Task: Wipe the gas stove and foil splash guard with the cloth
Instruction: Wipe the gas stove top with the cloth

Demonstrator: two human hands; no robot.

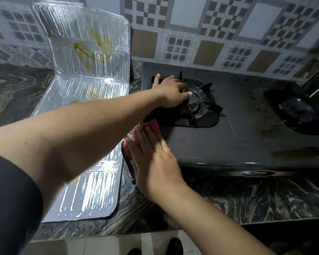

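Observation:
A black two-burner gas stove (238, 137) sits on the marbled counter. My left hand (170, 92) grips the pan support (204, 103) of the left burner, which is tilted up from its tray. My right hand (153, 159) lies flat, fingers together, pressing a pink cloth (129, 142) against the stove's front left corner; most of the cloth is hidden under the hand. The foil splash guard (85, 74) stands folded to the left of the stove, with yellow-brown grease stains on its upright and flat panels.
The right burner (298, 111) has a black object standing over it at the frame's edge. Brownish stains mark the stove top near its front right. A patterned tile wall (201, 34) runs behind. The counter edge (155, 230) is near me, floor and shoes below.

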